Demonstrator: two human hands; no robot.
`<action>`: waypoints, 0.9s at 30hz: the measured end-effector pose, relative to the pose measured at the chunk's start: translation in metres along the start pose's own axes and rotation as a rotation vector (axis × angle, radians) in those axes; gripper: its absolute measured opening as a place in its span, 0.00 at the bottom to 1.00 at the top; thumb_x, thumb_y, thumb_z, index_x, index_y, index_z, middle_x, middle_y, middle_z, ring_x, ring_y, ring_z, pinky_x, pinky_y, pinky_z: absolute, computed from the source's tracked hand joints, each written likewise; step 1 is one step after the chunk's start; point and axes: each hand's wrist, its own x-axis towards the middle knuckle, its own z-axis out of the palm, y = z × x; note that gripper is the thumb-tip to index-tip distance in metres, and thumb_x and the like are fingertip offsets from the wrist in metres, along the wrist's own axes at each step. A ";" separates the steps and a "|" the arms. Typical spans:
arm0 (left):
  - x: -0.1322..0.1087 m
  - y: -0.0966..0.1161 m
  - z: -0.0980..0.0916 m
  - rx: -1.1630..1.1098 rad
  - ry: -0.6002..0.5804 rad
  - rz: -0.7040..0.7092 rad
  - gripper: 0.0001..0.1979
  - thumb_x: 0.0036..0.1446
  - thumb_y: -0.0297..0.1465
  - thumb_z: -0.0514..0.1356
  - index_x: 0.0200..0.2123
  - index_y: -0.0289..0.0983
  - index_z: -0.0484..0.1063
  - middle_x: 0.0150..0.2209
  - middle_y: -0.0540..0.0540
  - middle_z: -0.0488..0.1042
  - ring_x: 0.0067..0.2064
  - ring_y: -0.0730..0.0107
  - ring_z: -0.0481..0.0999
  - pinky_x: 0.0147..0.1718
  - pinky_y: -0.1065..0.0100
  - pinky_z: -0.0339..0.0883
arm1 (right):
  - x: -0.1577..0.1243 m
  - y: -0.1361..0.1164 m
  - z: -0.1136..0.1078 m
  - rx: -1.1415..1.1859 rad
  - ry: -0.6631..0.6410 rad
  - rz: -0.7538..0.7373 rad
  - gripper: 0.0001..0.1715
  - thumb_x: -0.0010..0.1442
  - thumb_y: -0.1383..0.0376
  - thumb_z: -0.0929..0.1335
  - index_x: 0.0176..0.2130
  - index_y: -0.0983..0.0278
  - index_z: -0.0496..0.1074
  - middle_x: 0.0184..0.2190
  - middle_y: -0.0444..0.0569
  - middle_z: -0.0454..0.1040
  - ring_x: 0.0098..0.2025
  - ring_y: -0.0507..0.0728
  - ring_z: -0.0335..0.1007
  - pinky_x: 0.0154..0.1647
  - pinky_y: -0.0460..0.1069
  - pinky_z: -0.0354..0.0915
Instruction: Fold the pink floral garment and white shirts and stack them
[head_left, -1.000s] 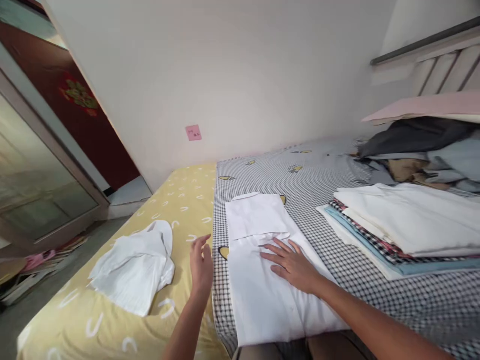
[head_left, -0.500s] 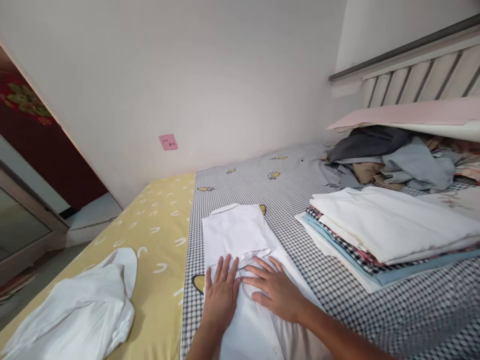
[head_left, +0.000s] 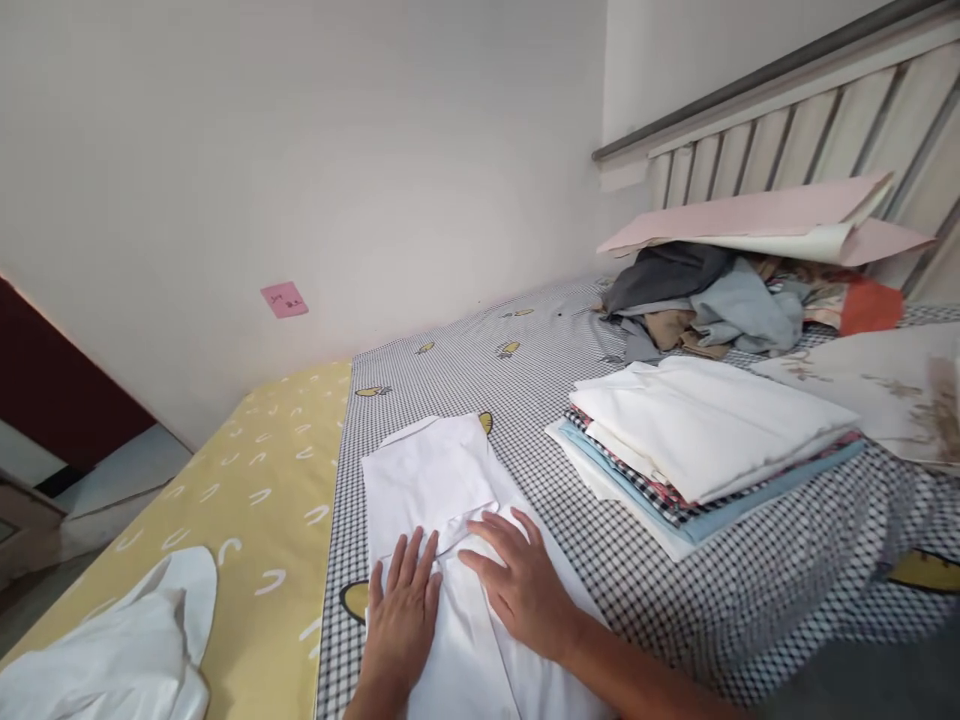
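Note:
A white button-up shirt lies partly folded on the checked sheet, its upper part forming a neat rectangle with a collar edge at the far end. My left hand rests flat on the shirt just below the folded panel's edge, fingers spread. To its right, my right hand touches the same edge with its fingers apart and slightly bent. Neither hand grips anything that I can see. Between the hands a placket runs down the shirt toward me.
Right of the shirt is a stack of folded clothes, white on top. Behind it sit crumpled clothes under a pink sheet of board. A loose white garment lies on the yellow cloth at left. A wall closes the far side.
The view has turned to the right, so everything appears further left. My right hand's fingers are a little more bent; both hands stay on the shirt.

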 end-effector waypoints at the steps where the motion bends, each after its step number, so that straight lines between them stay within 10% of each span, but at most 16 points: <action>1: 0.000 0.000 0.000 0.003 0.010 0.002 0.26 0.71 0.36 0.44 0.70 0.55 0.50 0.72 0.52 0.57 0.72 0.59 0.56 0.68 0.44 0.54 | -0.001 0.000 0.001 -0.047 0.034 0.006 0.33 0.65 0.73 0.62 0.64 0.49 0.67 0.69 0.47 0.62 0.72 0.65 0.50 0.71 0.72 0.42; 9: 0.000 0.004 -0.008 -0.028 -0.043 -0.018 0.25 0.71 0.36 0.42 0.70 0.55 0.50 0.72 0.52 0.55 0.73 0.60 0.55 0.69 0.43 0.52 | 0.006 0.010 0.019 -0.024 -0.213 0.227 0.34 0.71 0.48 0.60 0.71 0.50 0.56 0.74 0.47 0.52 0.75 0.71 0.38 0.70 0.78 0.34; 27: -0.001 0.021 -0.035 -0.235 -0.136 -0.079 0.25 0.71 0.38 0.44 0.69 0.52 0.57 0.73 0.52 0.55 0.74 0.60 0.51 0.71 0.41 0.44 | 0.006 0.008 0.018 -0.182 -0.331 0.294 0.34 0.72 0.47 0.56 0.71 0.51 0.55 0.74 0.44 0.50 0.75 0.68 0.39 0.71 0.74 0.34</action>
